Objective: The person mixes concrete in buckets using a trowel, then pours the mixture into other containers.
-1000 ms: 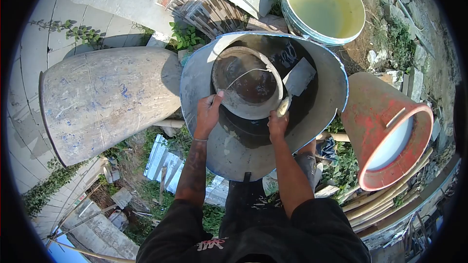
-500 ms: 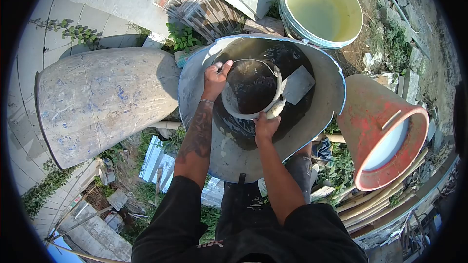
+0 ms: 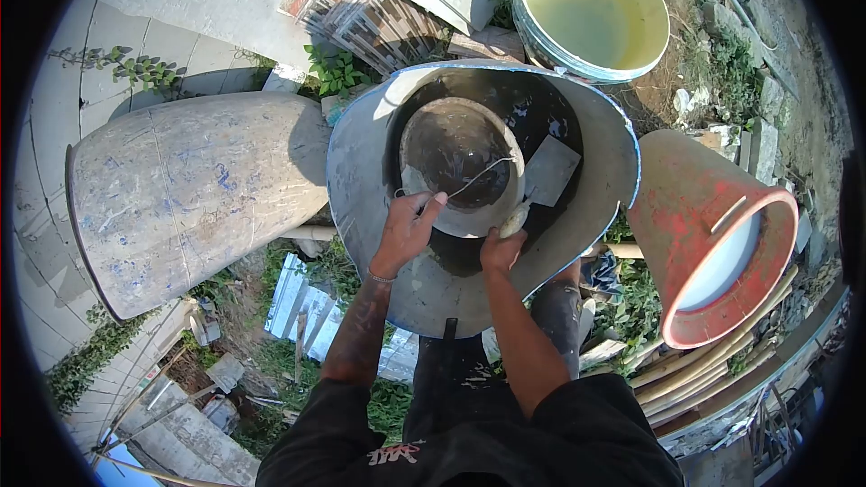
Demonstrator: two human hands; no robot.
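A round bucket [image 3: 418, 146] with dark, wet contents sits inside a large blue-rimmed tub [image 3: 361, 162] that holds dark water. My left hand [image 3: 408, 227] is closed on the bucket's thin wire handle [image 3: 476, 175], at the near left of the rim. Closed around the pale grip of a trowel, my right hand [image 3: 501, 251] is right at the bucket's near edge. The trowel [image 3: 552, 169] points away, its flat, square grey blade lying over the dark water right of the bucket.
A big grey barrel [image 3: 194, 189] lies on its side at left. To the right is a reddish drum [image 3: 713, 234] with a white inside. Behind the tub stands a wide bucket [image 3: 591, 13] of greenish water. Bamboo poles [image 3: 713, 374] and metal sheeting [image 3: 302, 302] are nearby.
My left hand has drawn the wire handle toward me, from the bucket's far left to its near left. The bucket sits slightly differently, and my right hand has shifted slightly nearer to me.
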